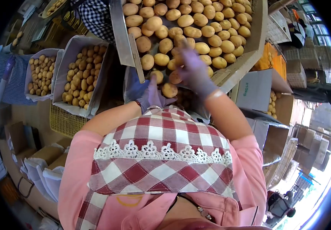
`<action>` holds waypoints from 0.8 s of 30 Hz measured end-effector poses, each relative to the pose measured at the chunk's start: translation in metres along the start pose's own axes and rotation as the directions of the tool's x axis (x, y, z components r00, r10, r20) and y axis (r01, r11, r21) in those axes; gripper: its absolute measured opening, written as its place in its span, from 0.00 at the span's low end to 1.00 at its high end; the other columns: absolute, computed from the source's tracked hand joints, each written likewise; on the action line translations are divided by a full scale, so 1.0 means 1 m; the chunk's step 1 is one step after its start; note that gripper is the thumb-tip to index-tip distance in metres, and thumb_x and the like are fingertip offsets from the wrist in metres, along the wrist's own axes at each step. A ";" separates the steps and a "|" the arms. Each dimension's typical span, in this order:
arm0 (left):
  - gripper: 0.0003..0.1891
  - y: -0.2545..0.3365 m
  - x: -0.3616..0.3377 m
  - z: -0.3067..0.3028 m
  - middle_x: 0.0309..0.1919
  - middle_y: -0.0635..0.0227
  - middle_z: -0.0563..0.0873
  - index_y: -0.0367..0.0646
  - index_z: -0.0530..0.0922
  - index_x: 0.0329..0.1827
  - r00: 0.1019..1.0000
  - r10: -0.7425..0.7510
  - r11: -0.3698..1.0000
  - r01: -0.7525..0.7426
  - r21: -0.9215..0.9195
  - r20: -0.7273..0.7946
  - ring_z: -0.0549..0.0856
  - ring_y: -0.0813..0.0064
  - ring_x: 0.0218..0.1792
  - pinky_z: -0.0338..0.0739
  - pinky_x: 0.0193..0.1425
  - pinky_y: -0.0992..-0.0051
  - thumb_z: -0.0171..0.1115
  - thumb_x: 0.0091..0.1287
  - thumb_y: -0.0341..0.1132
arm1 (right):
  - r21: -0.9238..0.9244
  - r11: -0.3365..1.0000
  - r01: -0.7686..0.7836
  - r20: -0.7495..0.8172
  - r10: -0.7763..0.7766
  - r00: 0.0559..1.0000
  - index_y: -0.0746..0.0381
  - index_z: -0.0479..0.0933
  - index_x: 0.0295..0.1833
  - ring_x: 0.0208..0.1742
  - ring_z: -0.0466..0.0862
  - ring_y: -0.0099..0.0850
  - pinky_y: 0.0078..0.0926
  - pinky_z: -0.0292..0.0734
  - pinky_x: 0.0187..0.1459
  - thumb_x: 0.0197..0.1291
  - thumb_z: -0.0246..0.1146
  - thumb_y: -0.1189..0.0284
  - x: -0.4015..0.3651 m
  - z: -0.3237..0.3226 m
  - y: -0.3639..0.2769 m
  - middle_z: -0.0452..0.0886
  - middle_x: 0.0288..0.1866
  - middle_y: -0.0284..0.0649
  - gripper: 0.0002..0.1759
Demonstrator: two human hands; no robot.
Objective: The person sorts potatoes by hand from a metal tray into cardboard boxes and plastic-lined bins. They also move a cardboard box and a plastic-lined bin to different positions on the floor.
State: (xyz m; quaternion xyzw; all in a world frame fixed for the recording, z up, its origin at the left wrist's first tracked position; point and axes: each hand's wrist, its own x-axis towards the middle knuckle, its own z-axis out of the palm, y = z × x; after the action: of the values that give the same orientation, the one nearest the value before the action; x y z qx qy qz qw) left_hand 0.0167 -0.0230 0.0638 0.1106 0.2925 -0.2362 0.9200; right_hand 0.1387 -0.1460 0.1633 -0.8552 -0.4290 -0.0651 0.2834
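A wooden-sided sorting tray [257, 48] full of potatoes [192, 32] lies in front of me. At its lower edge is my left hand [151, 96] in a purple glove, thumb and fingers curved around a potato [169, 90]. Another potato [157, 77] touches its fingertips. My right hand [194, 71], also gloved, reaches over the lower part of the tray and is smeared by motion. A darker potato [175, 77] lies beside its fingers; whether it grips one cannot be made out. Below the tray's mouth, further potatoes are partly hidden in shadow.
Left of the tray stand two lined boxes of potatoes, a larger one [60, 90] and a smaller one [30, 82], near a yellow crate [66, 122]. On the right are a cardboard box [284, 109] and an orange crate [278, 61]. A person in checkered clothing [94, 19] is at upper left.
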 end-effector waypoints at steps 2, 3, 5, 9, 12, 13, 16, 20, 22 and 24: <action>0.54 -0.003 -0.001 0.014 0.73 0.62 0.56 0.49 0.46 0.75 0.997 -0.024 0.999 0.022 -0.026 -0.069 0.60 0.57 0.71 0.54 0.72 0.47 0.49 0.54 0.76 | -0.162 0.987 0.015 -0.342 -0.070 0.937 0.60 0.74 0.56 0.47 0.80 0.42 0.33 0.77 0.50 0.41 0.68 0.77 -0.019 -0.070 0.020 0.78 0.52 0.43 0.30; 0.48 0.000 0.002 0.015 0.71 0.64 0.59 0.57 0.50 0.73 0.993 -0.051 0.994 0.040 -0.105 -0.103 0.57 0.57 0.73 0.50 0.71 0.42 0.52 0.55 0.74 | -0.177 0.940 -0.291 -0.385 0.206 0.900 0.64 0.76 0.53 0.49 0.80 0.36 0.31 0.76 0.52 0.42 0.66 0.80 -0.054 -0.110 0.041 0.79 0.51 0.42 0.26; 0.50 0.005 0.001 0.019 0.73 0.64 0.56 0.54 0.48 0.75 0.994 -0.062 0.993 0.051 -0.110 -0.095 0.57 0.57 0.73 0.51 0.72 0.44 0.49 0.55 0.75 | 0.201 0.928 -0.314 -0.692 0.362 0.624 0.68 0.71 0.57 0.48 0.79 0.34 0.29 0.77 0.52 0.50 0.64 0.82 -0.169 -0.183 0.129 0.77 0.49 0.41 0.25; 0.49 0.013 -0.009 0.035 0.73 0.66 0.57 0.57 0.49 0.74 0.984 -0.033 0.998 0.023 -0.058 -0.176 0.59 0.58 0.72 0.53 0.71 0.45 0.47 0.55 0.76 | 0.114 0.349 -0.930 -0.945 0.326 0.007 0.67 0.68 0.60 0.46 0.79 0.32 0.30 0.76 0.52 0.56 0.58 0.84 -0.405 -0.312 0.076 0.79 0.48 0.45 0.24; 0.47 0.017 -0.007 0.033 0.72 0.67 0.58 0.58 0.51 0.73 0.971 -0.057 0.995 0.038 -0.088 -0.231 0.61 0.59 0.71 0.54 0.70 0.44 0.48 0.55 0.75 | 0.377 0.314 -0.872 -0.818 0.555 -0.154 0.68 0.64 0.65 0.55 0.74 0.34 0.31 0.69 0.59 0.62 0.54 0.76 -0.441 -0.311 0.069 0.73 0.58 0.47 0.25; 0.47 0.020 -0.010 0.038 0.71 0.67 0.58 0.59 0.52 0.73 0.963 -0.070 0.992 0.041 -0.116 -0.259 0.61 0.59 0.71 0.55 0.70 0.45 0.49 0.56 0.75 | 0.458 0.283 -0.842 -0.752 0.629 -0.198 0.68 0.62 0.67 0.59 0.73 0.34 0.31 0.67 0.62 0.64 0.53 0.74 -0.452 -0.308 0.075 0.71 0.61 0.48 0.26; 0.45 0.020 -0.012 0.046 0.71 0.67 0.59 0.59 0.51 0.72 0.942 -0.057 0.994 0.023 -0.107 -0.330 0.61 0.60 0.71 0.56 0.70 0.45 0.51 0.57 0.71 | 0.502 0.203 -0.841 -0.727 0.626 -0.283 0.70 0.63 0.66 0.58 0.76 0.38 0.30 0.71 0.58 0.63 0.60 0.65 -0.348 -0.258 0.059 0.73 0.60 0.49 0.31; 0.38 0.009 0.006 0.013 0.68 0.66 0.63 0.53 0.54 0.71 0.974 -0.022 0.999 0.011 -0.047 -0.225 0.64 0.62 0.69 0.58 0.70 0.48 0.55 0.63 0.60 | -0.477 0.790 -0.385 -0.518 0.101 0.849 0.68 0.69 0.63 0.55 0.77 0.41 0.33 0.71 0.59 0.57 0.64 0.76 -0.140 -0.172 0.114 0.76 0.58 0.50 0.27; 0.31 0.011 0.013 -0.010 0.65 0.66 0.68 0.49 0.60 0.67 0.985 0.011 0.986 0.018 0.165 -0.174 0.67 0.63 0.67 0.60 0.70 0.50 0.55 0.65 0.52 | -0.029 0.947 -0.319 -0.294 0.297 0.908 0.63 0.69 0.65 0.58 0.77 0.41 0.34 0.70 0.61 0.55 0.65 0.73 -0.043 -0.115 0.085 0.77 0.58 0.50 0.30; 0.22 0.012 0.009 -0.027 0.60 0.66 0.73 0.44 0.66 0.60 0.987 0.088 0.896 -0.019 0.443 -0.136 0.71 0.64 0.64 0.64 0.68 0.50 0.55 0.66 0.43 | 0.244 0.939 -0.243 0.025 0.244 0.969 0.59 0.69 0.66 0.59 0.77 0.41 0.36 0.70 0.60 0.55 0.65 0.62 0.014 -0.044 0.076 0.77 0.59 0.48 0.32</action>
State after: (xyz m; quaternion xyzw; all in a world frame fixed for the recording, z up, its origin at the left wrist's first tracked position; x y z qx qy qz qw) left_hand 0.0159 -0.0062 0.0376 0.3415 0.2976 -0.2617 0.8523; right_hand 0.2122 -0.1957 0.1724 -0.8600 -0.3237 0.0215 0.3939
